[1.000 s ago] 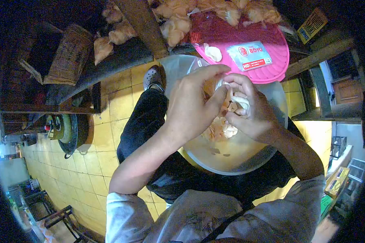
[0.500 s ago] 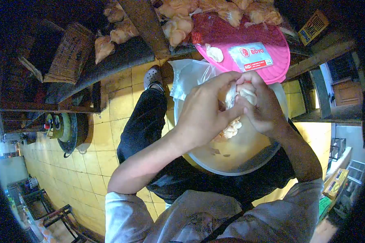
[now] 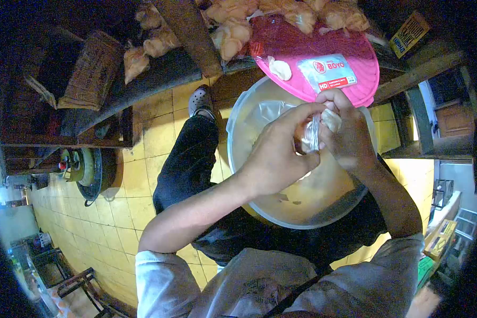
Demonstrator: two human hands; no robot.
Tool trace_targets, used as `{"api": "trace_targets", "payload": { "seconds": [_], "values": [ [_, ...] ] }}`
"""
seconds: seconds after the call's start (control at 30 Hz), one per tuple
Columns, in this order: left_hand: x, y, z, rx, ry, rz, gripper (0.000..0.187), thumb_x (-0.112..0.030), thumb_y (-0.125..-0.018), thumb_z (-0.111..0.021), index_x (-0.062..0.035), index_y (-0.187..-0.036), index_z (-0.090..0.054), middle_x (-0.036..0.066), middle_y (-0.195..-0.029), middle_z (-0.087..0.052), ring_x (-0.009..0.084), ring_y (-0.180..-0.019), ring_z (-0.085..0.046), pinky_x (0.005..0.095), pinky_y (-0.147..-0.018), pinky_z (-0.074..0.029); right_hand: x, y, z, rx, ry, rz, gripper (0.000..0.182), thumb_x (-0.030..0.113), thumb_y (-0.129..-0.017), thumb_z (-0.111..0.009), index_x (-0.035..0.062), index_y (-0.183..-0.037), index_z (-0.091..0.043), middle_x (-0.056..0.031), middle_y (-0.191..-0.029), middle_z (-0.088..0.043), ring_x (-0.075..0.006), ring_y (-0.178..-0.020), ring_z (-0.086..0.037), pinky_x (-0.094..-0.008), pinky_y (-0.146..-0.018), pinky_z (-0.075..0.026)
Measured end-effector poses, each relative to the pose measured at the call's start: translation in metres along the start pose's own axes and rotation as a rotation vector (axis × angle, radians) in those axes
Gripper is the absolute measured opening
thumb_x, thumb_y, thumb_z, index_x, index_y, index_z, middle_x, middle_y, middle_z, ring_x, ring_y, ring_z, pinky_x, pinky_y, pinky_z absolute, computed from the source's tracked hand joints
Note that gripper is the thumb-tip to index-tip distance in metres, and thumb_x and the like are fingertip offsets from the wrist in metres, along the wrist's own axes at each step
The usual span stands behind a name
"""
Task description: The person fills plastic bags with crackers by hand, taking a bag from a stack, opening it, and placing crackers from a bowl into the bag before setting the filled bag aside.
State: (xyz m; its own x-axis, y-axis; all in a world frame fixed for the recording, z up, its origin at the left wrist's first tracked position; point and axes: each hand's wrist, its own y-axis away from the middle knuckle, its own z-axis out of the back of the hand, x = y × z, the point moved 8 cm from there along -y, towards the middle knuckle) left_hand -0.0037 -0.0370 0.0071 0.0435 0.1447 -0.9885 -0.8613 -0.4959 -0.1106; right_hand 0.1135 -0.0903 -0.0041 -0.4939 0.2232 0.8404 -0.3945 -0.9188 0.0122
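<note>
A large pale plastic basin (image 3: 281,206) rests on my lap. Over it my left hand (image 3: 275,153) pinches the top of a small clear plastic bag (image 3: 308,137) with pale crackers inside. My right hand (image 3: 347,135) grips the same bag from the right side, fingers curled around it. Both hands meet at the bag's neck, above the basin's middle. A few crumbs lie on the basin's floor.
A pink round lid (image 3: 328,58) bearing a pack of plastic bags (image 3: 334,72) lies just beyond the basin. Filled cracker bags (image 3: 230,32) are piled on the dark wooden bench (image 3: 153,74). My shoe (image 3: 200,100) sits on yellow floor tiles (image 3: 127,201). A stove (image 3: 82,167) stands left.
Both hands have lifted the bag up and to the right, out of the basin. The loose plastic at the basin's far rim has been gathered in, and the crackers are inside the bag.
</note>
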Motion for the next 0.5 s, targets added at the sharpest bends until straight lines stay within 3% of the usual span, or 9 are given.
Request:
{"api": "trace_targets", "payload": {
  "seconds": [0.07, 0.1, 0.2, 0.27, 0.3, 0.37, 0.4, 0.43, 0.5],
  "values": [
    [-0.008, 0.002, 0.0, -0.029, -0.186, -0.029, 0.062, 0.004, -0.07, -0.066, -0.0058, -0.13, -0.051, 0.013, -0.116, -0.059, 0.027, -0.11, -0.059, 0.0369, -0.094, -0.047, 0.002, 0.0, -0.002, -0.035, 0.0, 0.111, 0.042, 0.008, -0.078, -0.058, 0.0018, -0.117, -0.046, -0.0131, -0.094, -0.058, -0.022, -0.088, -0.06, -0.0323, -0.081, -0.049],
    [-0.013, 0.002, 0.002, -0.059, -0.372, -0.056, 0.063, 0.004, -0.069, -0.067, -0.007, -0.129, -0.051, 0.013, -0.114, -0.059, 0.0308, -0.108, -0.059, 0.0383, -0.092, -0.047, 0.003, 0.0, -0.002, -0.034, 0.0, 0.112, 0.042, 0.008, -0.078, -0.058, 0.0018, -0.117, -0.046, -0.0131, -0.094, -0.058, -0.022, -0.088, -0.06, -0.0323, -0.081, -0.049],
    [-0.014, -0.001, 0.008, -0.149, -0.47, -0.179, 0.058, 0.003, -0.068, -0.069, -0.0076, -0.124, -0.054, 0.016, -0.106, -0.059, 0.0368, -0.102, -0.058, 0.0391, -0.087, -0.048, 0.004, 0.002, -0.014, 0.121, -0.211, 0.01, 0.045, 0.011, -0.08, -0.059, 0.0008, -0.122, -0.043, -0.0136, -0.103, -0.058, -0.0232, -0.099, -0.06, -0.0342, -0.086, -0.048],
    [-0.011, -0.002, 0.016, -0.173, -0.475, -0.15, 0.055, 0.002, -0.069, -0.069, -0.007, -0.122, -0.055, 0.016, -0.107, -0.059, 0.0372, -0.102, -0.059, 0.0392, -0.088, -0.048, 0.007, 0.008, -0.019, 0.187, -0.673, -0.12, 0.046, 0.013, -0.083, -0.06, 0.0008, -0.123, -0.041, -0.0143, -0.112, -0.057, -0.0226, -0.103, -0.059, -0.0337, -0.086, -0.048],
    [-0.01, -0.002, 0.02, -0.195, -0.478, -0.121, 0.052, 0.002, -0.07, -0.068, -0.0064, -0.12, -0.056, 0.017, -0.108, -0.059, 0.0376, -0.102, -0.059, 0.0393, -0.088, -0.048, 0.005, 0.007, -0.02, 0.19, -0.674, -0.12, 0.046, 0.013, -0.083, -0.06, 0.0008, -0.123, -0.041, -0.0143, -0.112, -0.057, -0.0226, -0.103, -0.059, -0.0337, -0.086, -0.048],
    [-0.01, -0.003, 0.022, -0.204, -0.52, -0.11, 0.049, 0.002, -0.071, -0.067, -0.0054, -0.118, -0.057, 0.018, -0.107, -0.06, 0.0358, -0.101, -0.06, 0.038, -0.088, -0.048, 0.004, 0.003, -0.016, 0.156, -0.354, 0.002, 0.046, 0.014, -0.084, -0.062, 0.0019, -0.123, -0.041, -0.0169, -0.111, -0.059, -0.019, -0.1, -0.06, -0.0311, -0.086, -0.049],
    [-0.01, -0.003, 0.021, -0.201, -0.444, -0.147, 0.047, 0.002, -0.072, -0.067, -0.0058, -0.117, -0.058, 0.017, -0.105, -0.06, 0.0346, -0.098, -0.061, 0.0396, -0.083, -0.049, 0.009, 0.002, -0.013, 0.153, -0.355, 0.001, 0.046, 0.014, -0.084, -0.062, 0.0019, -0.123, -0.041, -0.0169, -0.111, -0.059, -0.019, -0.1, -0.06, -0.0311, -0.086, -0.049],
    [-0.009, -0.003, 0.02, -0.198, -0.365, -0.183, 0.044, 0.001, -0.073, -0.067, -0.0062, -0.116, -0.059, 0.017, -0.102, -0.06, 0.0335, -0.096, -0.062, 0.0411, -0.077, -0.05, 0.013, 0.002, -0.008, 0.165, -0.281, -0.075, 0.046, 0.015, -0.084, -0.063, 0.0027, -0.124, -0.042, -0.018, -0.108, -0.061, -0.0175, -0.098, -0.06, -0.0308, -0.085, -0.049],
    [0.001, -0.005, 0.017, -0.155, -0.172, -0.129, 0.043, 0.0, -0.073, -0.068, -0.0052, -0.115, -0.06, 0.016, -0.103, -0.062, 0.0298, -0.096, -0.062, 0.0389, -0.079, -0.05, 0.014, 0.002, -0.005, 0.178, -0.205, -0.149, 0.046, 0.015, -0.084, -0.064, 0.0034, -0.124, -0.043, -0.0192, -0.105, -0.062, -0.016, -0.097, -0.061, -0.0305, -0.085, -0.049]
  ]
}}
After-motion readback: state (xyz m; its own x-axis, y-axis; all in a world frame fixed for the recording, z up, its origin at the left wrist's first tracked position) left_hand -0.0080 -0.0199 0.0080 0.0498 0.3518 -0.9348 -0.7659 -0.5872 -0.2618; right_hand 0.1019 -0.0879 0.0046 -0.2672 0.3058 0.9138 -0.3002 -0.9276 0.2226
